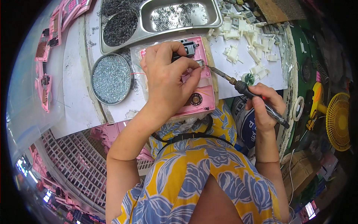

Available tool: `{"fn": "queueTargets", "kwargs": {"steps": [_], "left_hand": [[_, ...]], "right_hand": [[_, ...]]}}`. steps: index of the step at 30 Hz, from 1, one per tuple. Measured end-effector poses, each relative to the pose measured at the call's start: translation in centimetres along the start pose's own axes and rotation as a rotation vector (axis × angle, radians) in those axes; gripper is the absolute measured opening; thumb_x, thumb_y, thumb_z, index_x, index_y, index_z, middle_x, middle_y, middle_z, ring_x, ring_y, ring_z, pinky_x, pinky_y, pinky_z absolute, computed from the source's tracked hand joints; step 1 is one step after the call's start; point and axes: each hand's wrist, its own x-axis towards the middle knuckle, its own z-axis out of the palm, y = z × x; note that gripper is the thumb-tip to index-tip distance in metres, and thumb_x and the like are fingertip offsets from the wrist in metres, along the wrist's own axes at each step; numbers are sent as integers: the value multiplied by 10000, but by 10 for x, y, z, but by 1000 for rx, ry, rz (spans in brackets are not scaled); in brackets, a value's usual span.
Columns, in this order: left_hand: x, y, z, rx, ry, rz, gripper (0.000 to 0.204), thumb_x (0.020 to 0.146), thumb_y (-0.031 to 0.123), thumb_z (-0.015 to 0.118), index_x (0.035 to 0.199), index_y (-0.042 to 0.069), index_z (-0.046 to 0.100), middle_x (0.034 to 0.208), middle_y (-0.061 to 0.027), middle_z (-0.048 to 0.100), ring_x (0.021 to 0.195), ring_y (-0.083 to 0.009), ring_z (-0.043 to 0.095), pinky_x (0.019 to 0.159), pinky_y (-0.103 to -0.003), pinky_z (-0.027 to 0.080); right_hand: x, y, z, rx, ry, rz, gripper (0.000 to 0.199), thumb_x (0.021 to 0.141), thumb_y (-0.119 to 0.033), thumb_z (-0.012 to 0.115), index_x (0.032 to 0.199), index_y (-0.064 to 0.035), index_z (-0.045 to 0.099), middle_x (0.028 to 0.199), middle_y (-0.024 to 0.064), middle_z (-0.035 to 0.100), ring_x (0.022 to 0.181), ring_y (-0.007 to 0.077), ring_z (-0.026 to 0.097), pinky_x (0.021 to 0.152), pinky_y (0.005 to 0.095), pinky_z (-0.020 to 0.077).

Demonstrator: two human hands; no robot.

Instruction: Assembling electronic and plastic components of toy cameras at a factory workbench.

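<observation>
A pink plastic housing [204, 98] with a small round speaker and thin wires lies on the white bench in front of me. My left hand [167, 76] rests on top of it, fingers pinched on a small part near its upper right corner. My right hand [265, 104] grips a soldering iron [238, 86] like a pen. The iron's tip points left and touches the housing's right edge, right beside my left fingertips.
A round tin of small screws [111, 78] sits left of the housing. Behind it stands a steel tray [164, 18] holding springs and small metal parts. White plastic pieces [242, 37] are scattered at the back right. More pink housings [44, 59] line the left; a yellow fan [337, 119] stands at the right.
</observation>
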Motion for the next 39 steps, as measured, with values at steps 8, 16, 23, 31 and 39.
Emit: {"fn": "queueTargets", "kwargs": {"steps": [8,16,23,31,39], "left_hand": [[0,0,0,45,-9,17,154,690,136,827,807,118,728,1020,-46,569,969,-257,501,858,-392,363],[0,0,-1,54,-8,25,151,694,136,823,810,117,728,1023,-50,569,978,-265,502,857,-397,361],[0,0,0,70,-18,21,154,690,139,822,811,117,729,1029,-48,575,973,-260,507,844,-394,358],[0,2,1,92,21,50,145,685,143,820,789,116,723,994,-36,584,916,-245,516,803,-385,341],[0,1,0,110,11,60,149,683,153,826,787,120,725,988,-29,577,903,-240,515,798,-382,338]], "right_hand": [[1,-1,1,-13,-19,1,204,884,-42,686,1060,62,694,812,111,666,600,126,616,537,239,476],[3,-2,4,-19,-30,-6,198,878,-36,688,1052,56,697,781,99,660,596,124,609,541,246,464],[15,5,-4,-280,-162,-334,208,791,-24,734,980,60,708,701,102,635,571,188,581,523,299,454],[15,-1,-9,-285,-155,-446,222,758,-11,736,961,75,706,679,110,630,578,226,593,534,305,468],[18,2,-7,-296,-175,-452,236,737,-2,745,961,67,710,682,114,632,579,230,598,532,310,470]]}}
